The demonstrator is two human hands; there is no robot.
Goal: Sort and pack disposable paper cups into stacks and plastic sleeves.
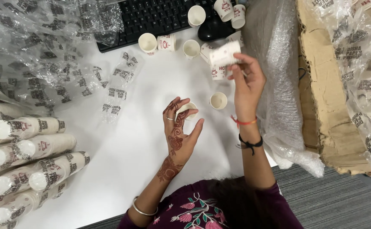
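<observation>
My left hand [179,129], marked with dark henna patterns, holds a single small white paper cup [188,111] above the white table [126,148]. My right hand [247,80] is raised higher and grips a short stack of white paper cups with red print [223,55], lying on its side. One loose cup [218,100] stands upright on the table between my two hands. More single cups [147,43] stand near the black keyboard [151,19].
Wrapped sleeves of stacked cups [28,169] lie at the left edge. Crumpled printed plastic wrap [37,55] covers the upper left. A black mouse [214,29], clear plastic sheeting [274,85] and a torn cardboard box [321,106] holding bagged cups sit on the right.
</observation>
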